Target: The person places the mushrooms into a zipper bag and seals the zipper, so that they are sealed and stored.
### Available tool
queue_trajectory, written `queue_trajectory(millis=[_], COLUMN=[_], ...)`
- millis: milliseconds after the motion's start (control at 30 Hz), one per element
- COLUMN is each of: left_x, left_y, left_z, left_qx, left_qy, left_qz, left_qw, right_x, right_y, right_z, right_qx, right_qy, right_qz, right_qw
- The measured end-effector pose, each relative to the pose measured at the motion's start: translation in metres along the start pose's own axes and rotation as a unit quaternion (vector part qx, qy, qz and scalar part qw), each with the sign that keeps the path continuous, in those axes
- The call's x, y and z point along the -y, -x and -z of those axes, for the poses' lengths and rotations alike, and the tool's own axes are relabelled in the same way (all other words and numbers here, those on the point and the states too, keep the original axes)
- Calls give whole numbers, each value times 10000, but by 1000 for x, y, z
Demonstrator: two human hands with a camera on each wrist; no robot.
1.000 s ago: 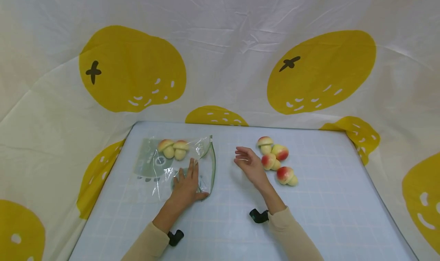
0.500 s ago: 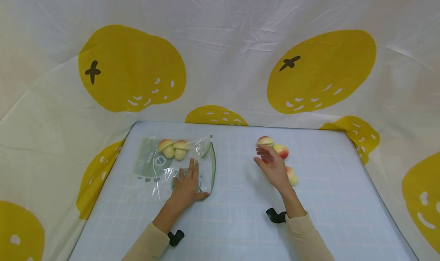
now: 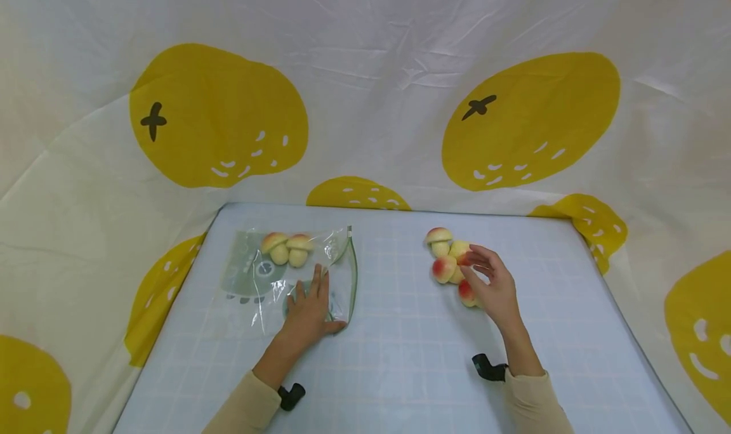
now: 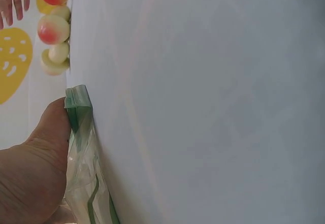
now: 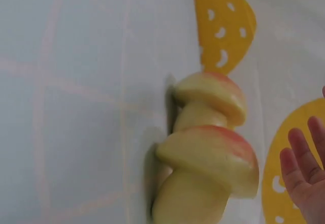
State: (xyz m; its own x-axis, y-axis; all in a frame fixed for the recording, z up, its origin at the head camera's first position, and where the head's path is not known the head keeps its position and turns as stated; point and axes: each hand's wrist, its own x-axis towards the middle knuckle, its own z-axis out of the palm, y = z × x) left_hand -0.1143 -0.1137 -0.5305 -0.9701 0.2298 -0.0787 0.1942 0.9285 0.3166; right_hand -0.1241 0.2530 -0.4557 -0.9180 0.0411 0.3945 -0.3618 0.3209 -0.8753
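My left hand [image 3: 308, 310] lies spread on a clear zip bag [image 3: 339, 282] with a green seal, its fingers straight. In the left wrist view my thumb [image 4: 53, 125] is against the corner of the bag's seal [image 4: 78, 102]. Two toy mushrooms [image 3: 298, 250] lie within the bag's outline; I cannot tell if they are inside it. Over on the right, my right hand [image 3: 497, 291] hovers over several red-and-cream toy mushrooms [image 3: 443, 270], fingers loosely bent and apart, partly covering the nearest mushroom [image 3: 467, 294]. Its fingers [image 5: 304, 165] hold nothing in the right wrist view.
A pale checked cloth [image 3: 388, 370] covers the table. White fabric with yellow fruit prints [image 3: 365, 104] hangs behind and at both sides. Each wrist wears a small black camera [image 3: 488, 367].
My right hand has moved rightward, from the gap between bag and mushrooms, across the mushrooms to their right side. My left hand and the bag stay still.
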Motion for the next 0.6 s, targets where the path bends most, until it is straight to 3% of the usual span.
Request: queue_trajectory(millis=[133, 300, 600], left_x=[0, 0, 0], left_y=[0, 0, 0], left_z=[0, 0, -1], left_qx=[-26, -24, -14], left_qy=[8, 49, 64], left_qz=[-15, -10, 16], left_qw=[10000, 10000, 10000], right_x=[-6, -36, -71], right_y=[5, 12, 22], right_z=[11, 25, 51], right_qx=[-105, -114, 572], right_qy=[343, 494, 735], right_qz=[-274, -658, -987], right_qw=[9990, 9965, 9908])
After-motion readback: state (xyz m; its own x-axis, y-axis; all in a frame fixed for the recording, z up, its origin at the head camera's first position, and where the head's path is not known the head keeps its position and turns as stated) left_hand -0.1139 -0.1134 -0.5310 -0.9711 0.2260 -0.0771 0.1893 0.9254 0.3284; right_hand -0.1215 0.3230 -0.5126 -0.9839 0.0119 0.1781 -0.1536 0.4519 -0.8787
